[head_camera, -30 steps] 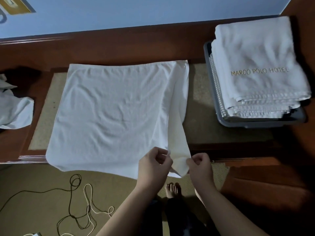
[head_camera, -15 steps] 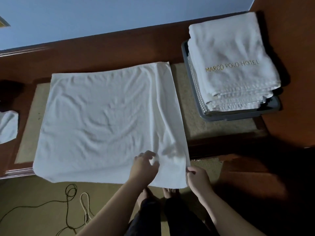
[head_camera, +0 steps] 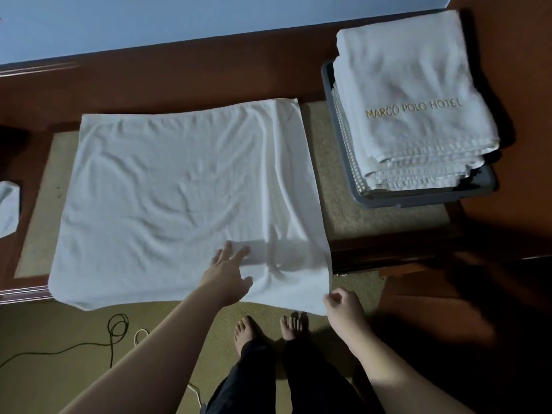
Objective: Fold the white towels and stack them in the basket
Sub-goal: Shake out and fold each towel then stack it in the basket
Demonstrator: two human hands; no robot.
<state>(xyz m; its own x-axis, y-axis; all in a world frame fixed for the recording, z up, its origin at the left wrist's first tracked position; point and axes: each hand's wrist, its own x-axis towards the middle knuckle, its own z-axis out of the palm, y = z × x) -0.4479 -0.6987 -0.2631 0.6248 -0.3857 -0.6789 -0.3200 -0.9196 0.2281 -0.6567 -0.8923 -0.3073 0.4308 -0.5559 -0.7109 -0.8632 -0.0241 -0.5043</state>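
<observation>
A white towel [head_camera: 179,198] lies spread across the wooden table, its near edge hanging over the front. My left hand [head_camera: 228,271] rests flat on the towel near its front right part, fingers straight. My right hand [head_camera: 343,306] pinches the towel's near right corner, which hangs off the table edge. At the right stands a grey basket [head_camera: 418,198] holding a stack of folded white towels [head_camera: 418,115], the top one lettered "MARCO POLO HOTEL".
Another white cloth [head_camera: 9,207] lies at the far left edge. A beige mat [head_camera: 358,216] covers the table [head_camera: 179,76] under the towel. A dark cable [head_camera: 113,333] lies on the floor beside my bare feet [head_camera: 268,330]. A wall runs behind the table.
My left hand let go of the towel's corner, opened, and moved forward flat onto the towel. My right hand kept hold of the near right corner, and the towel lies flatter.
</observation>
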